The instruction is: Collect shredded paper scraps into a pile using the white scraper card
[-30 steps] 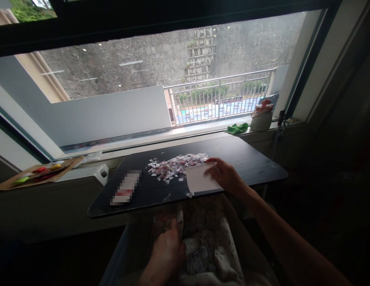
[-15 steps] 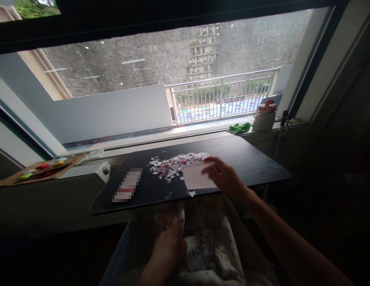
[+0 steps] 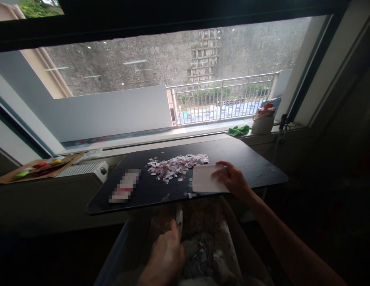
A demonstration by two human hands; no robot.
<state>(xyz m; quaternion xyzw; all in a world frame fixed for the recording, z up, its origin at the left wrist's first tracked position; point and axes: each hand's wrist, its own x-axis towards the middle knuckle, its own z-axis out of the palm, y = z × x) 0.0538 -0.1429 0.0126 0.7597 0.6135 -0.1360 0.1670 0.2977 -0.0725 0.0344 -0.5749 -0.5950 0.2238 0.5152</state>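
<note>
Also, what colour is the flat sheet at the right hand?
The flat sheet is whitish; the head view shows it best.

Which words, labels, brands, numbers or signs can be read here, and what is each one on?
None can be read.
Phone-shaped item on the black tabletop: pixelated, nothing legible.
Paper scraps: any print is too small to read.
White card at the right hand: no lettering I can make out.
White container on the windowsill: no legible label.
</note>
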